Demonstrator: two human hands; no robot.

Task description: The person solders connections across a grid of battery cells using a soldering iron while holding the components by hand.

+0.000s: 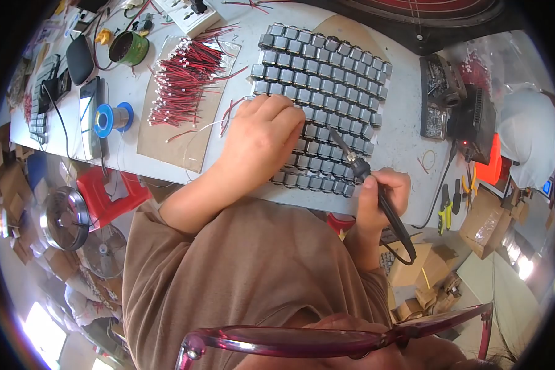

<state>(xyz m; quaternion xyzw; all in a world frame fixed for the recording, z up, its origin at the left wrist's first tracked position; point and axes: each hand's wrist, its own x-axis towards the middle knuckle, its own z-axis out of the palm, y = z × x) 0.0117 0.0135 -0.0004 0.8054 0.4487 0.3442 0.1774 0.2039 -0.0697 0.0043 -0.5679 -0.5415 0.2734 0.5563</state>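
Note:
Rows of small grey metal-cased parts [333, 80] stand close together on the white table. Over the left side of these rows lies my left hand [262, 132], its fingers bent and pressed together. Its fingertips are hidden, so what they pinch does not show. A thin pale strand [211, 127] runs up to the wrist's left side. My right hand [382, 197], at the near right corner of the rows, grips a soldering iron [396, 223] by its black handle. The iron's tip points up and left, over the parts; whether it touches one cannot be told.
Left of the rows, many red-and-black wires with white connectors [182, 80] lie on brown cardboard [197, 157]. Farther left are a blue solder spool [113, 119] and a green tin [128, 48]. A black soldering station [475, 117] and yellow-handled cutters [444, 214] are at right.

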